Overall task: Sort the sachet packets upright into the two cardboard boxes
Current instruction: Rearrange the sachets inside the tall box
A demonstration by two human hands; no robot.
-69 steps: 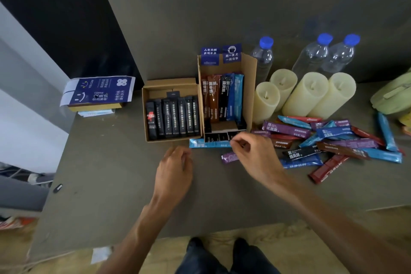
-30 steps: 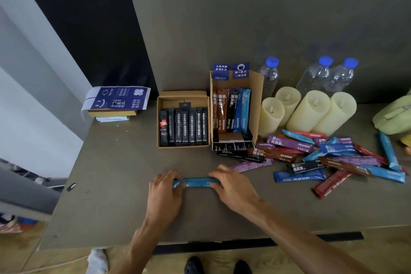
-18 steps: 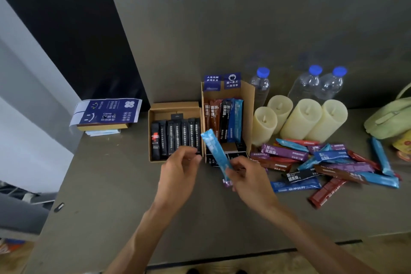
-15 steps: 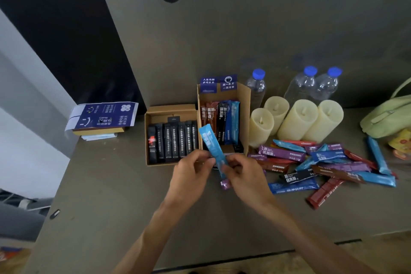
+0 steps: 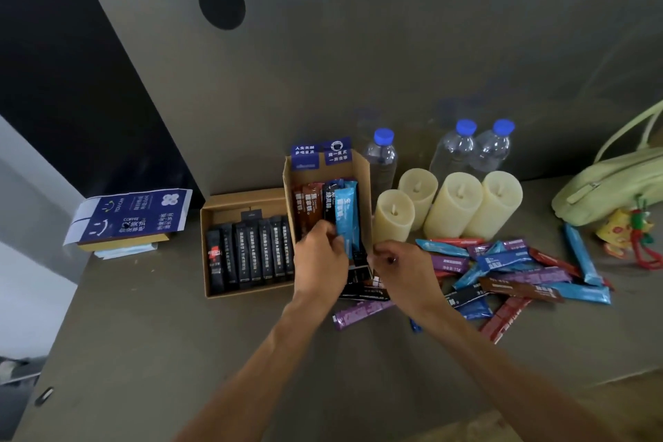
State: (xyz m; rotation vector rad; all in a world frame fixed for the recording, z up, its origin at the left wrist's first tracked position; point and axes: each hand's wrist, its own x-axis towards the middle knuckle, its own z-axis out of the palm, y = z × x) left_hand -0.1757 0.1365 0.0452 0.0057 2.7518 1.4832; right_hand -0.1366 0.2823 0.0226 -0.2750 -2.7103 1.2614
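The left hand (image 5: 319, 257) grips a light-blue foil sachet (image 5: 345, 215) in its fingers, upright inside the taller brown cardboard box (image 5: 364, 190). The right hand (image 5: 400, 271) is curled just beside the box; whether it holds anything cannot be told.

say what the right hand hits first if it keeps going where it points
Probably the tall box, at its right wall; the right hand points up-left, towards the blue sachet the left hand holds. Depth unclear.
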